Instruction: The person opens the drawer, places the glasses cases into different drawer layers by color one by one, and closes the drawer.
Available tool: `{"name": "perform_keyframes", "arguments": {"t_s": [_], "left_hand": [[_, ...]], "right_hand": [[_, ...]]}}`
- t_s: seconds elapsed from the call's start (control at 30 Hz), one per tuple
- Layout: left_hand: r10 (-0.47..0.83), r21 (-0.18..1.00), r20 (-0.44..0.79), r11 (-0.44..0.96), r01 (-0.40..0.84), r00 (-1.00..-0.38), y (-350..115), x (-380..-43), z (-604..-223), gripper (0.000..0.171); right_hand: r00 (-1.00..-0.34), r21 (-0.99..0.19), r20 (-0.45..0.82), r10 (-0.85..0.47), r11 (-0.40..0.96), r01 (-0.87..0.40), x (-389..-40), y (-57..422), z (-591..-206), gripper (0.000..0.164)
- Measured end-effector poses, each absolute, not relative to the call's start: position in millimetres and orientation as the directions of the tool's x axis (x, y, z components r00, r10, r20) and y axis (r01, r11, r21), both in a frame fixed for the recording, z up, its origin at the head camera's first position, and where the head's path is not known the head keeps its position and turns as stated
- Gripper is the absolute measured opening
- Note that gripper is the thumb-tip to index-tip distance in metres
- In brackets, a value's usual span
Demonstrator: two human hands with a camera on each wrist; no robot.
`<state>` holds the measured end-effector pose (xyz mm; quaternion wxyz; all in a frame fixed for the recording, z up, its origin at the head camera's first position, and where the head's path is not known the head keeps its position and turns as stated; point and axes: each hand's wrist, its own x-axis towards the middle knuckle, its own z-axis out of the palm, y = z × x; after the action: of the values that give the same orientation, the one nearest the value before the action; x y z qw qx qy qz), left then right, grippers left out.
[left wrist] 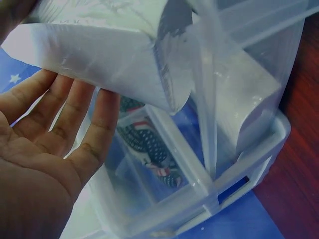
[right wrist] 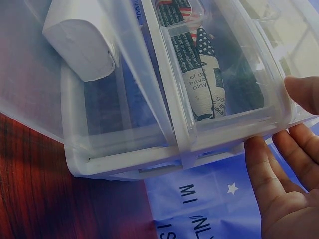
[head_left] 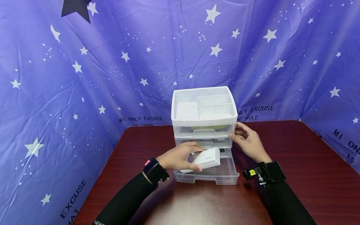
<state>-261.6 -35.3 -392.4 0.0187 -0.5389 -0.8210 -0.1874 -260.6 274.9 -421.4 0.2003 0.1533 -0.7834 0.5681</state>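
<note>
A clear plastic drawer unit (head_left: 204, 122) with a white top stands on the table, its bottom drawer (head_left: 206, 178) pulled out toward me. Over that drawer, my left hand (head_left: 180, 156) grips a white box (head_left: 209, 157) with small dark lettering, thumb on the near side. The left wrist view shows the fingers under the white box (left wrist: 99, 59). My right hand (head_left: 250, 140) holds the unit's right side, thumb at the front corner and fingers along the side wall. Through a closed drawer, a flag-patterned item (right wrist: 202, 69) shows in the right wrist view.
The unit's top tray (head_left: 215, 100) is split into several compartments. Dark red wooden table (head_left: 295, 162) surrounds the unit. A purple star-patterned curtain (head_left: 157, 62) hangs behind and at both sides.
</note>
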Motion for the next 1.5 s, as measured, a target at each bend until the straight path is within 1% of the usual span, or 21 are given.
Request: {"name": "perform_keyframes", "arguments": {"t_s": [0.13,0.27,0.43,0.63,0.77,0.87,1.07,1.33,1.5], "left_hand": [[0.889,0.251,0.206,0.355,0.900,-0.408,-32,-264,-398,0.064],[0.898,0.225,0.193,0.351,0.909,-0.395,-28,-265,-402,0.065],[0.909,0.233,0.141,0.355,0.905,-0.392,-21,-264,-405,0.065],[0.912,0.230,0.091,0.371,0.899,-0.400,-15,-264,-410,0.062],[0.923,0.191,0.082,0.356,0.915,-0.376,-12,-266,-414,0.056],[0.928,0.145,0.066,0.356,0.923,-0.368,-10,-266,-418,0.055],[0.927,0.070,0.059,0.367,0.928,-0.371,-11,-267,-422,0.057],[0.903,0.029,0.051,0.426,0.904,-0.427,-15,-267,-426,0.061],[0.899,0.006,0.062,0.434,0.901,-0.433,-18,-268,-426,0.060]], "right_hand": [[-0.875,-0.828,0.483,-0.018,0.316,-0.464,-251,268,-409,0.052],[-0.876,-0.829,0.482,-0.012,0.317,-0.460,-255,272,-415,0.053],[-0.881,-0.836,0.473,-0.005,0.313,-0.450,-260,277,-424,0.054],[-0.876,-0.830,0.481,-0.021,0.313,-0.463,-250,269,-412,0.053],[-0.872,-0.823,0.489,-0.028,0.316,-0.472,-244,264,-403,0.052],[-0.873,-0.824,0.486,-0.033,0.316,-0.470,-242,262,-400,0.051],[-0.877,-0.830,0.479,-0.026,0.310,-0.463,-245,263,-402,0.052],[-0.879,-0.835,0.477,-0.020,0.302,-0.460,-258,273,-420,0.054],[-0.872,-0.827,0.489,-0.015,0.308,-0.469,-262,276,-424,0.055]]}}
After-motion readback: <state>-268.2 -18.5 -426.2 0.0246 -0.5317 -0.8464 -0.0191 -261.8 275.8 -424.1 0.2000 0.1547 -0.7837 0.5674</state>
